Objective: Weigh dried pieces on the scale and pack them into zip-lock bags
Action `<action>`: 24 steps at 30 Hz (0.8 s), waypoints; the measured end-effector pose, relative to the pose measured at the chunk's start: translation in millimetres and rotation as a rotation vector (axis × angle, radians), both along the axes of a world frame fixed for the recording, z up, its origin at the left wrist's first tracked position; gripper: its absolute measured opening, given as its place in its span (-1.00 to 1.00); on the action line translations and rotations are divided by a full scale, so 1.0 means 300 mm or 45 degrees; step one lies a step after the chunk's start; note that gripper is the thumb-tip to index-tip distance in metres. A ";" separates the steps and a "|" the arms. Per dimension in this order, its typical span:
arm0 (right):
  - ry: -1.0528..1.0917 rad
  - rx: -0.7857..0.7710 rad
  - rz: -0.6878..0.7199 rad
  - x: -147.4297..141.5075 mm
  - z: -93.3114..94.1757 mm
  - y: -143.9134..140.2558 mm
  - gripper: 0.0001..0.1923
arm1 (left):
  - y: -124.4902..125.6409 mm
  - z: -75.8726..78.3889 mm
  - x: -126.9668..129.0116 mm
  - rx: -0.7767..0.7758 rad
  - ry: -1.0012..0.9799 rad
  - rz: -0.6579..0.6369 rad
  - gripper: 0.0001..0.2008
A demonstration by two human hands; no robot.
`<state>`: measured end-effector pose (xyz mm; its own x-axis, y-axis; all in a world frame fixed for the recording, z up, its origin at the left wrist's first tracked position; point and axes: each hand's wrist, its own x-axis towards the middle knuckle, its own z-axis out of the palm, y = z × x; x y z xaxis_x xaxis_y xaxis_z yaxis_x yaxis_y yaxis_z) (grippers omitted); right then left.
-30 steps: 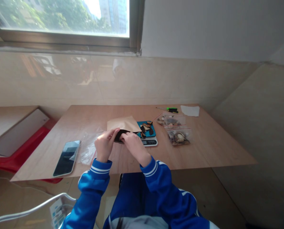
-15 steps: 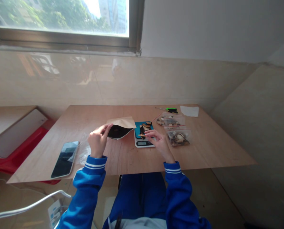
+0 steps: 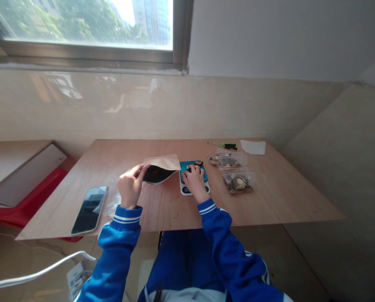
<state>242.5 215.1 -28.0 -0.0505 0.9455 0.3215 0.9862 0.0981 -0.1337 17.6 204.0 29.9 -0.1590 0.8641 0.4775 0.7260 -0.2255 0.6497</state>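
My left hand (image 3: pixel 131 184) pinches the left edge of a brown paper pouch (image 3: pixel 162 162), whose dark-lined mouth gapes toward me. A small piece seems to lie inside. To its right is a kitchen scale (image 3: pixel 207 188) with a blue top and white base. My right hand (image 3: pixel 195 179) is over the blue top, fingers curled down around dark dried slices (image 3: pixel 189 169) that look like dried mushroom. Another dried slice (image 3: pixel 199 163) shows beyond the fingertips. The hand partly covers the scale's display and the slices.
Zip bags of dried slices (image 3: pixel 238 183) lie right of the scale, with a green-handled screwdriver (image 3: pixel 228 144) and white paper (image 3: pixel 253 147) behind. A phone (image 3: pixel 89 209) and crumpled clear plastic (image 3: pixel 113 197) are at the left. A red stool (image 3: pixel 33 201) stands beside the table.
My right hand has moved left and down onto the scale's top, where its fingers now close around the slices. My left hand still holds the pouch. The view has shifted slightly.
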 end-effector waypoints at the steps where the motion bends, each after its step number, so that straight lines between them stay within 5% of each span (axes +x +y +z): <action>1: 0.027 0.020 0.000 0.005 0.007 -0.005 -0.71 | -0.001 0.001 0.002 -0.007 0.004 0.000 -0.62; 8: 0.485 0.306 -0.197 0.157 0.017 -0.172 -0.65 | 0.001 -0.012 0.011 -0.019 0.013 0.026 -0.60; 13: 0.687 0.348 -0.112 0.290 -0.014 -0.306 -0.58 | -0.004 -0.032 0.020 -0.044 -0.015 0.055 -0.62; 18: 0.754 0.341 -0.074 0.325 -0.014 -0.339 -0.59 | 0.012 -0.056 0.043 -0.053 0.068 0.015 -0.69; 24: 0.769 0.263 -0.042 0.309 -0.015 -0.350 -0.59 | 0.047 -0.175 0.075 -0.151 0.142 -0.174 -0.72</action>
